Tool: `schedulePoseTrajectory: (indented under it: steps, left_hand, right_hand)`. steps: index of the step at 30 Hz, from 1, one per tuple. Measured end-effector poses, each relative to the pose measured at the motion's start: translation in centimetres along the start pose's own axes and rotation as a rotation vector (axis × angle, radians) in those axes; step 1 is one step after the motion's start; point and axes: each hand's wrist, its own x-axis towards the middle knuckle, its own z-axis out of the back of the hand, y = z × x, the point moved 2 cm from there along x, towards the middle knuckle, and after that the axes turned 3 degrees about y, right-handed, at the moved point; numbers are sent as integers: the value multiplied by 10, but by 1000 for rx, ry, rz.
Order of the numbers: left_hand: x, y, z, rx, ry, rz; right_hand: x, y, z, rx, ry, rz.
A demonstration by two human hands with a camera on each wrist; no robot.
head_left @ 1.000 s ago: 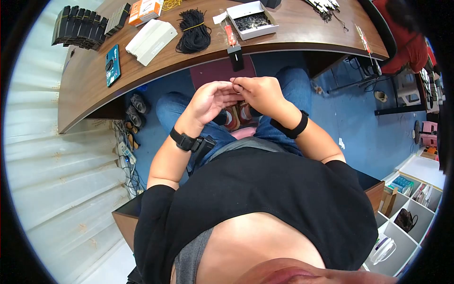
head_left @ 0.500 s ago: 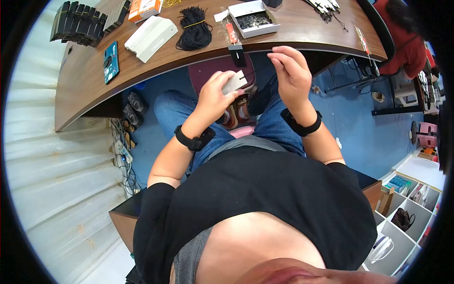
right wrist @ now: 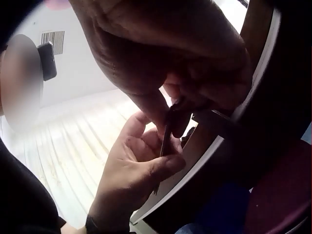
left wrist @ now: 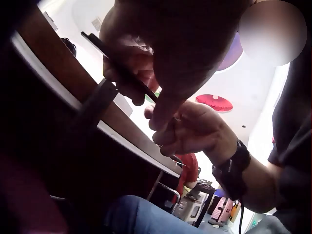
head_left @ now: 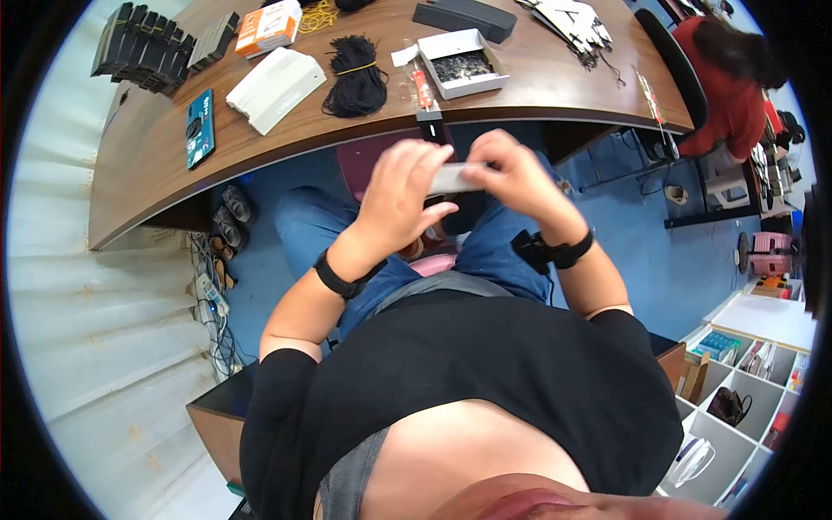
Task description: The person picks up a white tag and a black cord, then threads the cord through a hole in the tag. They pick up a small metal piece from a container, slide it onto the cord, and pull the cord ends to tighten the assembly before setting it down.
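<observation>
In the head view a small pale hang tag [head_left: 449, 178] is held up between both hands, above the lap and in front of the desk's edge. My left hand [head_left: 399, 195] grips its left part, fingers curled behind. The right hand [head_left: 517, 182] pinches the tag's right end between thumb and fingers. Seen edge-on, the tag [left wrist: 122, 73] is a thin dark strip in the left wrist view. In the right wrist view, the left thumb [right wrist: 170, 165] lies along the tag. Any cord at the pinched end is hidden by the right fingers.
On the desk [head_left: 156, 191] are a bundle of black cords [head_left: 355, 78], a white box of small black pieces [head_left: 462, 65], a stack of pale tags [head_left: 276, 89], a blue phone [head_left: 199, 128] and finished-looking tags with black cords [head_left: 568, 24]. A person in red [head_left: 724, 69] sits at right.
The hands came together, parted with the right hand drawing a dark cord up from the tag, and are now together again at the tag. The right hand has moved down and left.
</observation>
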Motion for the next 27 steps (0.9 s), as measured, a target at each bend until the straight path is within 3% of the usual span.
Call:
schedulePoseTrajectory:
  steps: [2, 4, 5, 6, 7, 8, 10, 13, 16, 17, 20, 21, 22, 23, 24, 25, 26, 27]
  left_hand:
    - [3, 13, 25, 144, -150, 57]
    - [2, 40, 54, 310, -226, 157]
    - [-4, 59, 67, 413, -244, 279]
    - [-12, 81, 76, 606, -286, 320]
    - [-16, 98, 85, 751, -331, 384]
    - [-23, 113, 90, 807, -366, 486]
    - [-36, 143, 96, 725, -348, 592]
    - [-44, 157, 102, 538, -411, 678]
    - [-47, 167, 107, 411, -463, 673]
    - [-48, 169, 108, 342, -509, 634]
    - [-44, 137, 110, 503, -658, 391]
    - [-44, 121, 105, 387, -684, 443]
    - [-47, 112, 92, -56, -699, 506]
    - [-35, 80, 81, -447, -553, 465]
    - [-40, 70, 60, -578, -446, 514]
    - [-39, 54, 41, -670, -297, 528]
    - [-46, 52, 20, -571, -120, 535]
    - [-54, 52, -4, -612, -76, 606]
  right_hand:
    - [4, -19, 34, 337, -182, -288]
    - [10, -43, 80, 526, -473, -407]
    - [19, -55, 102, 460, -604, -290]
    - [26, -67, 122, 394, -755, -358]
    - [35, -81, 139, 267, -788, -406]
    - [41, -96, 150, 147, -796, -320]
    - [40, -101, 148, -703, -1012, -274]
    - [37, -63, 96, -386, -879, 26]
    - [29, -22, 31, -407, -715, 110]
    - [25, -8, 14, -379, -646, 83]
    - [17, 17, -26, -218, -436, 302]
    - [12, 24, -38, -29, -354, 154]
    - [10, 30, -48, 159, -270, 5]
    - [10, 29, -59, 463, -259, -102]
    - [9, 28, -68, 767, -244, -209]
    - [8, 29, -70, 881, -242, -296]
    - [7, 25, -71, 838, -214, -360]
    - [7, 18, -73, 794, -185, -422]
